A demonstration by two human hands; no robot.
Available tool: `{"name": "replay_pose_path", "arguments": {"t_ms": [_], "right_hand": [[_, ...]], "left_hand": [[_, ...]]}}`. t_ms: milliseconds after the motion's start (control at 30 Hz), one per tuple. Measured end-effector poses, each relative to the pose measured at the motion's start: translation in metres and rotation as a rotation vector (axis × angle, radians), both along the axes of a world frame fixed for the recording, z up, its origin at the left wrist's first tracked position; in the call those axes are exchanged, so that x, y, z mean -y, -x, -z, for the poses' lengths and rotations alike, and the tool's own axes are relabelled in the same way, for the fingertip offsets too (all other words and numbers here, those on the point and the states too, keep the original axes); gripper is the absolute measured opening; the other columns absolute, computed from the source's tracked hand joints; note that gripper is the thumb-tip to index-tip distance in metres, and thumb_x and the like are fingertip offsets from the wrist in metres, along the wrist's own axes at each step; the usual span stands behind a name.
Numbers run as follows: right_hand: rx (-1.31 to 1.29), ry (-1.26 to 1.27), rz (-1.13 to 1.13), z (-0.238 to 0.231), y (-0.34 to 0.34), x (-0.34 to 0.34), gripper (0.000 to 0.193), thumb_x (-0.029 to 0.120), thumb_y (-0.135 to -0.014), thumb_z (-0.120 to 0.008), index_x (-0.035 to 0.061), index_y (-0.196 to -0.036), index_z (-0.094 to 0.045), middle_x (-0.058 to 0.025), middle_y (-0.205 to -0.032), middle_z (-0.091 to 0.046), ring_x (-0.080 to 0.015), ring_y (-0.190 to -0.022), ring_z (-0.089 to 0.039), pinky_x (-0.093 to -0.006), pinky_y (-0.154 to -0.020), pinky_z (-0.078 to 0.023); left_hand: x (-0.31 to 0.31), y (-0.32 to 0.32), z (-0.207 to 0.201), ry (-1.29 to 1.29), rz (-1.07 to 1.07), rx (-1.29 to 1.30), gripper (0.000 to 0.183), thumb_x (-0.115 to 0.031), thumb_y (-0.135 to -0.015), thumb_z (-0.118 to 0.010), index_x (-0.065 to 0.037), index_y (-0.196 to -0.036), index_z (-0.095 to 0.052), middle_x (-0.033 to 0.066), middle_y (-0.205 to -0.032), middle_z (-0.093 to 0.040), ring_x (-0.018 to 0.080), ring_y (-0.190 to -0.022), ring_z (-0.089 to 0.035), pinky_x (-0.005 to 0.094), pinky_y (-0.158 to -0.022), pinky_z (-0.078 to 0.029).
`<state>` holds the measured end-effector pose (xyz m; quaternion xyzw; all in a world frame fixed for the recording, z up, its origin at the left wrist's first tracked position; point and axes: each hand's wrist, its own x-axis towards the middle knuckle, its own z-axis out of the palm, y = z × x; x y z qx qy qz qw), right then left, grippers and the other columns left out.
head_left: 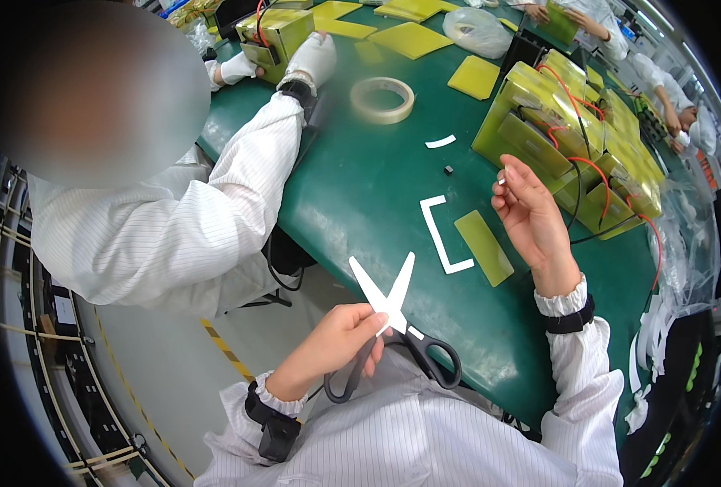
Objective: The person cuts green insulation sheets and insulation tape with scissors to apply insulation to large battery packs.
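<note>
My left hand (334, 342) grips a pair of scissors (395, 302) near the pivot, their white blades spread and black handles hanging below. They hang over the table's near edge. Between its thumb and fingertips my right hand (535, 226) pinches a tiny white piece (502, 181), too small to name. A bracket-shaped white strip (434, 235) and a yellow-green rectangular sheet (485, 248) lie on the green table (336, 203), left of that hand. Farther back are a small black block (448, 170) and a short curved white strip (440, 141).
Yellow-green wrapped battery packs (531, 134) with red and black wires stand at the right. A tape roll (363, 104) lies farther back, near yellow-green sheets (410, 39) and a clear plastic bag (476, 32). A co-worker's sleeve (247, 178) reaches across the left side to another pack (283, 32).
</note>
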<state>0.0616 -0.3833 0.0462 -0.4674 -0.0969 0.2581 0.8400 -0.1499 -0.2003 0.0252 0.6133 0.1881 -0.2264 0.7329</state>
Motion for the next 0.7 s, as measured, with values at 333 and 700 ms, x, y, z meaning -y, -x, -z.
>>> {"name": "replay_pose_path", "arguments": {"t_ms": [333, 700], "right_hand": [[-0.031, 0.059, -0.042, 0.003, 0.0, 0.001, 0.037, 0.005, -0.081, -0.062, 0.0029, -0.115, -0.049, -0.002, -0.088, -0.058, -0.0096, -0.081, -0.055, -0.0212, -0.073, -0.045], [-0.069, 0.088, -0.061, 0.007, -0.001, -0.003, 0.034, 0.009, -0.083, -0.06, 0.0054, -0.115, -0.049, -0.0054, -0.102, -0.055, -0.0137, -0.091, -0.054, -0.0237, -0.075, -0.044]], "left_hand": [[0.001, 0.001, 0.0, 0.005, 0.003, -0.005, 0.028, -0.023, -0.094, -0.042, 0.002, -0.086, -0.053, 0.0047, -0.059, -0.056, 0.0114, -0.045, -0.055, 0.0222, -0.043, -0.043], [-0.001, 0.002, 0.002, 0.03, -0.002, 0.013, 0.027, -0.022, -0.094, -0.042, 0.002, -0.085, -0.053, 0.0041, -0.059, -0.056, 0.0108, -0.045, -0.054, 0.0222, -0.043, -0.044]]}}
